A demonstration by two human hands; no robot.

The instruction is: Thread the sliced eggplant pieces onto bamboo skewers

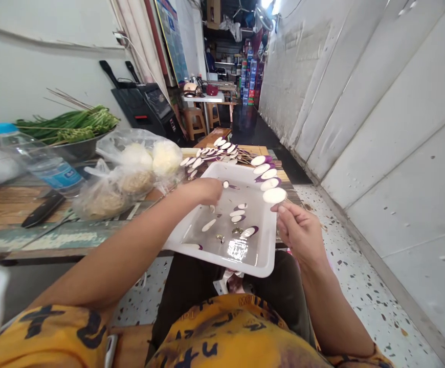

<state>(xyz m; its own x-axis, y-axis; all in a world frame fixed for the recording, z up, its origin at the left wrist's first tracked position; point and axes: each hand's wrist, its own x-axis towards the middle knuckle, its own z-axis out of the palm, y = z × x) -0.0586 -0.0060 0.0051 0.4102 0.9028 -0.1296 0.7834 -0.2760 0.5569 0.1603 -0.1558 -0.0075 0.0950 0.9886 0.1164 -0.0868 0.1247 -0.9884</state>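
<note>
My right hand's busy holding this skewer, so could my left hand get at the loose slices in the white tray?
Probably yes: the left hand is over the white tray, close to the loose slices, and nothing appears to cover them.

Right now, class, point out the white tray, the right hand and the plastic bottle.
White tray (270, 243): head view, its right side.
Right hand (301, 231): head view, back of the hand.
Plastic bottle (62, 176): head view, blue label.

This looks like a small eatery: skewers (226, 146) of vegetable lie by the far edge of the bench (11, 204), greens (79, 122) fill a bowl (80, 149) on its left part, and behind stand stools (192, 112) and stacked boxes (248, 76).
</note>
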